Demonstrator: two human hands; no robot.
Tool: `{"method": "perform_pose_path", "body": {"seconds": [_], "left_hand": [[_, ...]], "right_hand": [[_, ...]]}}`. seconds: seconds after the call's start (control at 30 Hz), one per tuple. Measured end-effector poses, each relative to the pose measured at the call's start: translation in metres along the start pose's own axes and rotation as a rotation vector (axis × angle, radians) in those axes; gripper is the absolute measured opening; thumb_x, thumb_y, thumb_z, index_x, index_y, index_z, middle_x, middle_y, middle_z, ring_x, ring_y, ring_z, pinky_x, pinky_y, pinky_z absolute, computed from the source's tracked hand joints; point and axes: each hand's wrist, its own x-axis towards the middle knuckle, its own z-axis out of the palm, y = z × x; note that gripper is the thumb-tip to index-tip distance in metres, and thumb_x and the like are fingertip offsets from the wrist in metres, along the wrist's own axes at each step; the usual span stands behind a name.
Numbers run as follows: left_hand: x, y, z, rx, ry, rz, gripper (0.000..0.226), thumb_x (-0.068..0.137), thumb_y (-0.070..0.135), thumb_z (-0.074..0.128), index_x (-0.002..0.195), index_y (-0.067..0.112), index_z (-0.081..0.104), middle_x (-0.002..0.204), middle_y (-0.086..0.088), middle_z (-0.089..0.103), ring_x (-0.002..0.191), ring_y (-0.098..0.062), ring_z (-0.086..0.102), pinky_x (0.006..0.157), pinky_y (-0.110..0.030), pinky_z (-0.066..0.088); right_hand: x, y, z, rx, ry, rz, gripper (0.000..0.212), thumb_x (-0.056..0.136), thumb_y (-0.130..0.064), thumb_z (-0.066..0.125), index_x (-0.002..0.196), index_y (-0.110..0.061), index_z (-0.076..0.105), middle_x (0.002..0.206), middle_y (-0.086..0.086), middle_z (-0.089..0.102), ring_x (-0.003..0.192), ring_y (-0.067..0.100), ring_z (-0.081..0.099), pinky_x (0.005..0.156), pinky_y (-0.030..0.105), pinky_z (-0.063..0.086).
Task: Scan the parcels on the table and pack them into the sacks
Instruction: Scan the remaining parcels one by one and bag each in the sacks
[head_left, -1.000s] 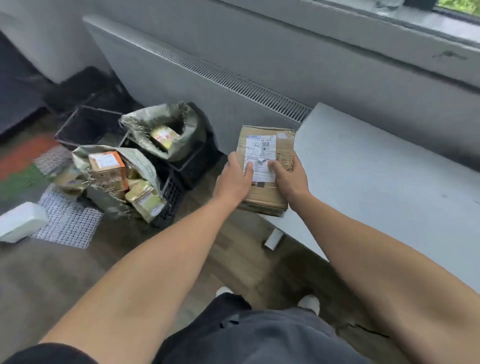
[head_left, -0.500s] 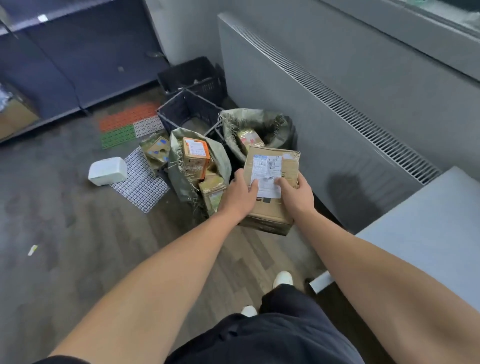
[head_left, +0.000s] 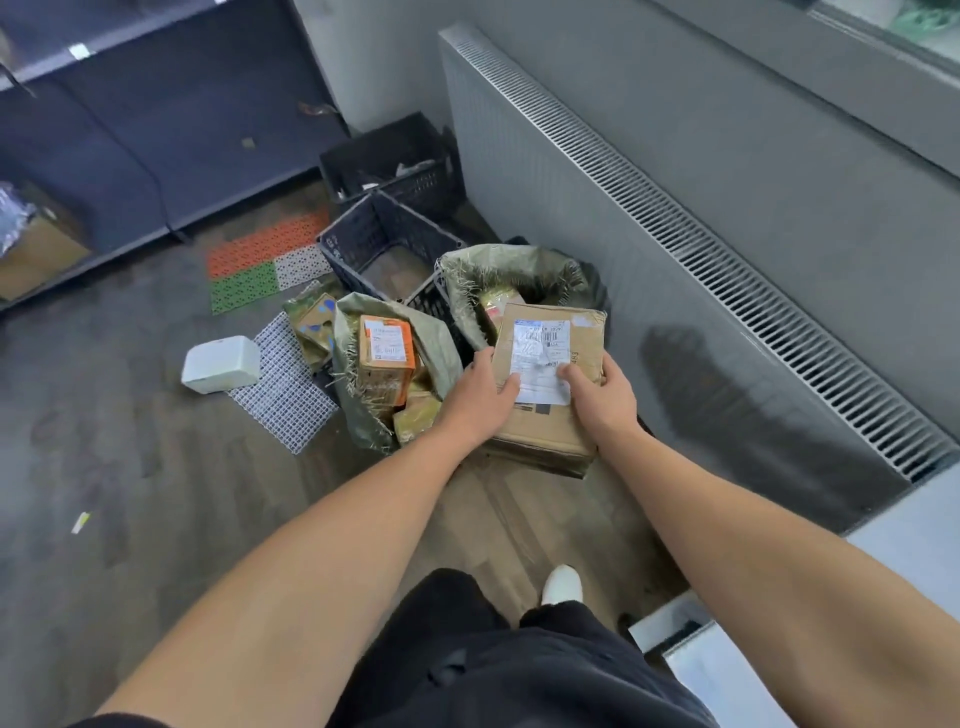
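A brown cardboard parcel (head_left: 550, 415) with a white shipping label hangs in the air in front of two greenish woven sacks. My left hand (head_left: 480, 397) grips its left edge and my right hand (head_left: 602, 397) grips its right edge, thumbs on the label. The right sack (head_left: 519, 270) stands open just behind the parcel, with a small parcel inside. The left sack (head_left: 358, 410) holds an orange box (head_left: 384, 358) and other small parcels.
Black plastic crates (head_left: 384, 234) stand behind and under the sacks. A long grey radiator (head_left: 649, 249) runs along the right. A white box (head_left: 221, 364), mesh mats and coloured tiles lie on the floor at left. The grey table's corner (head_left: 904, 540) shows at lower right.
Both hands carried the parcel away from the table, leftward toward the sacks. It now hangs right in front of the right sack's mouth. My view turned left with it.
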Motion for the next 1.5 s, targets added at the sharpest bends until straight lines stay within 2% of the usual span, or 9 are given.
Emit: {"method": "perform_pose_path", "body": {"seconds": [0.23, 0.53, 0.67, 0.8, 0.9, 1.17, 1.27, 1.37, 1.5], "left_hand": [[0.083, 0.000, -0.020, 0.060, -0.104, 0.000, 0.040, 0.099, 0.032, 0.050, 0.135, 0.017, 0.042, 0.125, -0.001, 0.059, 0.104, -0.021, 0.058, 0.087, -0.039, 0.050], [0.236, -0.027, -0.038, 0.028, -0.164, 0.054, 0.041, 0.101, 0.036, 0.042, 0.137, 0.017, 0.043, 0.128, -0.001, 0.058, 0.105, -0.021, 0.059, 0.092, -0.045, 0.051], [0.310, -0.042, -0.037, 0.062, -0.118, 0.047, 0.043, 0.101, 0.034, 0.044, 0.139, 0.015, 0.044, 0.138, -0.002, 0.052, 0.119, -0.023, 0.055, 0.098, -0.045, 0.047], [0.386, -0.065, -0.008, 0.176, -0.142, 0.078, 0.041, 0.102, 0.030, 0.040, 0.139, 0.016, 0.044, 0.140, -0.003, 0.051, 0.117, -0.021, 0.055, 0.094, -0.041, 0.048], [0.438, -0.084, 0.023, 0.276, -0.152, 0.138, 0.041, 0.102, 0.027, 0.038, 0.140, 0.014, 0.044, 0.138, -0.004, 0.052, 0.116, -0.021, 0.055, 0.097, -0.041, 0.046], [0.548, -0.116, 0.076, 0.514, -0.103, 0.378, 0.048, 0.102, 0.031, 0.044, 0.147, 0.016, 0.038, 0.152, -0.003, 0.038, 0.140, -0.021, 0.034, 0.115, -0.042, 0.029], [0.580, -0.123, 0.083, 0.653, -0.054, 0.411, 0.064, 0.097, 0.037, 0.055, 0.152, 0.017, 0.027, 0.162, -0.008, 0.017, 0.149, -0.027, 0.014, 0.119, -0.044, 0.017], [0.610, -0.131, 0.090, 0.877, 0.008, 0.422, 0.105, 0.083, 0.049, 0.070, 0.156, 0.022, -0.001, 0.163, -0.012, -0.009, 0.150, -0.034, -0.008, 0.121, -0.048, 0.003], [0.639, -0.154, 0.104, 1.046, 0.041, 0.369, 0.124, 0.076, 0.035, 0.081, 0.153, 0.027, -0.016, 0.163, -0.014, -0.009, 0.149, -0.038, -0.004, 0.119, -0.054, 0.005]], "right_hand": [[0.068, -0.012, 0.023, 0.007, 0.007, 0.057, 0.039, 0.086, -0.035, 0.064, 0.125, -0.039, 0.061, 0.108, -0.017, 0.069, 0.101, 0.010, 0.065, 0.095, 0.035, 0.051], [0.171, -0.035, 0.066, -0.073, 0.051, 0.117, 0.053, 0.084, -0.038, 0.066, 0.135, -0.038, 0.055, 0.115, -0.016, 0.068, 0.101, 0.004, 0.064, 0.094, 0.032, 0.050], [0.213, -0.025, 0.090, -0.076, 0.045, 0.151, 0.055, 0.083, -0.040, 0.068, 0.136, -0.041, 0.054, 0.114, -0.018, 0.069, 0.103, 0.001, 0.064, 0.093, 0.029, 0.050], [0.261, 0.001, 0.120, -0.029, 0.057, 0.160, 0.046, 0.087, -0.032, 0.069, 0.132, -0.039, 0.059, 0.109, -0.022, 0.070, 0.100, -0.005, 0.064, 0.091, 0.024, 0.050], [0.302, 0.031, 0.142, 0.027, 0.054, 0.147, 0.047, 0.089, -0.028, 0.070, 0.133, -0.038, 0.058, 0.110, -0.023, 0.070, 0.099, -0.009, 0.064, 0.089, 0.020, 0.051], [0.380, 0.096, 0.160, 0.067, 0.090, 0.142, 0.049, 0.090, -0.020, 0.071, 0.132, -0.041, 0.057, 0.108, -0.028, 0.069, 0.099, -0.008, 0.065, 0.081, 0.013, 0.051], [0.397, 0.113, 0.162, 0.032, 0.085, 0.142, 0.051, 0.088, -0.024, 0.072, 0.135, -0.038, 0.057, 0.112, -0.023, 0.070, 0.104, -0.004, 0.065, 0.092, 0.025, 0.054], [0.411, 0.124, 0.167, -0.004, 0.087, 0.144, 0.063, 0.082, -0.038, 0.070, 0.140, -0.047, 0.049, 0.123, -0.018, 0.065, 0.116, 0.004, 0.061, 0.101, 0.037, 0.049], [0.427, 0.127, 0.177, 0.002, 0.075, 0.166, 0.067, 0.081, -0.043, 0.069, 0.142, -0.051, 0.044, 0.130, -0.016, 0.062, 0.121, 0.005, 0.058, 0.105, 0.041, 0.047]]}}
